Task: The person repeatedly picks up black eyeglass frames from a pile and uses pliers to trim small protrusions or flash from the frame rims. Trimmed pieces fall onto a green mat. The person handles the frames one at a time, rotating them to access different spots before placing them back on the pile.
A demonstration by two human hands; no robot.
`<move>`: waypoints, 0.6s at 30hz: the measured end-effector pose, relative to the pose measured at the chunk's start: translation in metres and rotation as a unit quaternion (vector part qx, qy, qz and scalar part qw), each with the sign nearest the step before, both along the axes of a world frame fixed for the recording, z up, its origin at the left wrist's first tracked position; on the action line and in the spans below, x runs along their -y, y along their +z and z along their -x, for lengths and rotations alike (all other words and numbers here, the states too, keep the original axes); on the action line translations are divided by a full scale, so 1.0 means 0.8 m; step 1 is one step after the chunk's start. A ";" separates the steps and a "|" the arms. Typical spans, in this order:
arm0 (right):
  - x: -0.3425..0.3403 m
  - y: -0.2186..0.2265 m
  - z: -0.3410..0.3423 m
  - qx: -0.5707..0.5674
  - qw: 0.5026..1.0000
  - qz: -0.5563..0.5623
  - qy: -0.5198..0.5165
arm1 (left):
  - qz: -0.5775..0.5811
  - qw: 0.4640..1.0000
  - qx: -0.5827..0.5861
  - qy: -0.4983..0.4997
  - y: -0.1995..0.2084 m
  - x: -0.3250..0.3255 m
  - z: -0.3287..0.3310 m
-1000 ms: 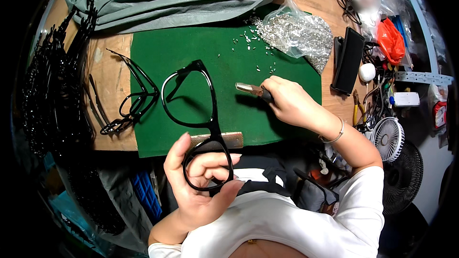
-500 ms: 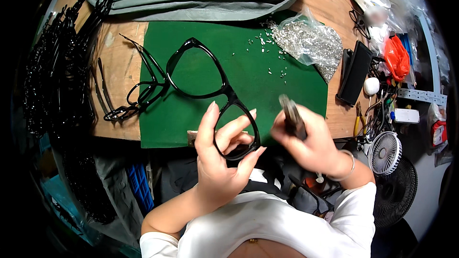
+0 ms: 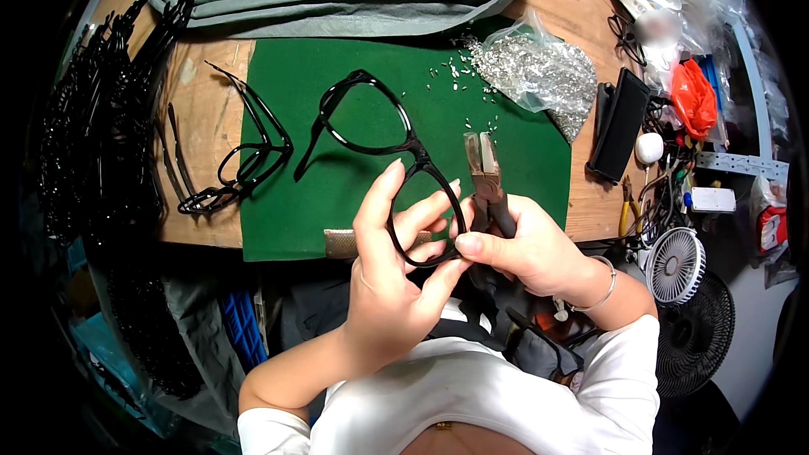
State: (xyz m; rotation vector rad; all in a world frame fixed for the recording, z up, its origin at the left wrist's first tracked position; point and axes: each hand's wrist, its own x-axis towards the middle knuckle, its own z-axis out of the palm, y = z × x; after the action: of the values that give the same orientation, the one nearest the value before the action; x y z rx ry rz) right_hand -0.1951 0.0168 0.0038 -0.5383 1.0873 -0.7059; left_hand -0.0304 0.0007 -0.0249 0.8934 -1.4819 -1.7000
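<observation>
A glossy black eyeglass frame (image 3: pixel 413 148) is tilted over the green mat (image 3: pixel 312 206), its near rim gripped between the thumb and fingers of my left hand (image 3: pixel 396 261). My right hand (image 3: pixel 531 248) is closed round a pair of pliers (image 3: pixel 489 185), whose pale flat jaws point away from me and stand slightly apart. The tip of my right thumb is at the near rim, close to my left fingertips. Left of the held frame lies another black eyeglass frame (image 3: pixel 253 156), partly off the mat.
A clear bag of small silvery pieces (image 3: pixel 535 72) lies at the mat's far right, with several pieces spilled beside it. Black glasses parts (image 3: pixel 109 135) are heaped on the left. A black case (image 3: pixel 619 126), yellow-handled pliers (image 3: pixel 628 206) and a white fan (image 3: pixel 674 257) are on the right.
My right hand has moved left to the near rim, and the pliers have turned to show their jaws. The held frame has turned and shifted a little right.
</observation>
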 end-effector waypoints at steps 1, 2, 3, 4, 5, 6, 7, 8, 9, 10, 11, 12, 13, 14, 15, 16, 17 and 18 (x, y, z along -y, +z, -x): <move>0.000 0.001 0.000 0.012 1.000 0.005 0.001 | -0.011 1.000 -0.013 -0.005 0.003 0.001 -0.001; 0.001 0.004 -0.002 0.024 1.000 0.012 0.002 | -0.019 0.999 -0.026 -0.010 0.007 0.004 -0.003; 0.001 0.007 -0.003 0.036 0.999 0.019 0.004 | -0.028 0.999 -0.038 -0.015 0.012 0.005 -0.004; 0.000 0.006 -0.002 0.067 0.997 0.022 0.006 | -0.045 0.998 -0.046 -0.017 0.018 0.006 -0.006; 0.001 0.007 -0.003 0.088 0.996 0.023 0.000 | -0.041 0.998 -0.039 -0.015 0.022 0.007 -0.008; 0.002 0.008 -0.004 0.109 0.994 0.024 -0.006 | -0.038 0.999 -0.031 -0.013 0.025 0.008 -0.010; 0.000 0.006 -0.005 0.095 0.995 0.038 -0.007 | -0.034 0.999 -0.024 -0.012 0.027 0.008 -0.011; -0.002 0.002 -0.006 0.081 0.995 0.052 -0.008 | -0.023 1.000 -0.013 -0.015 0.027 0.008 -0.014; -0.005 0.003 -0.003 0.029 0.997 0.073 0.022 | -0.038 0.999 -0.022 -0.015 0.027 0.008 -0.018; -0.009 0.006 0.002 -0.023 0.994 0.094 0.052 | -0.053 0.998 -0.032 -0.015 0.029 0.008 -0.022; -0.012 0.009 0.009 -0.076 0.987 0.114 0.083 | -0.068 0.997 -0.042 -0.013 0.030 0.008 -0.026; -0.011 0.014 0.016 -0.158 0.965 0.151 0.144 | -0.069 0.996 -0.047 -0.022 0.031 0.009 -0.031; -0.010 0.018 0.023 -0.142 0.962 0.126 0.196 | -0.078 0.996 -0.048 -0.023 0.033 0.011 -0.033; -0.007 0.023 0.026 -0.148 0.946 0.127 0.259 | -0.088 0.994 -0.051 -0.029 0.035 0.012 -0.033; -0.006 0.026 0.028 -0.154 0.926 0.128 0.321 | -0.099 0.993 -0.054 -0.035 0.036 0.012 -0.032; -0.009 0.021 0.024 -0.131 0.926 0.171 0.310 | -0.106 0.992 -0.056 -0.034 0.037 0.013 -0.030; -0.008 0.023 0.022 -0.136 0.922 0.164 0.323 | -0.130 0.989 -0.068 -0.028 0.038 0.012 -0.029; -0.003 0.027 0.022 -0.140 0.918 0.156 0.337 | -0.134 0.989 -0.065 -0.026 0.040 0.012 -0.029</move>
State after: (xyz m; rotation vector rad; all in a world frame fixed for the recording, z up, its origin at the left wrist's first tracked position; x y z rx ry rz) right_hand -0.2125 0.0190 0.0254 -1.2477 0.9617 -0.1877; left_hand -0.0074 -0.0090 0.0068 0.8684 -1.2206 -1.9890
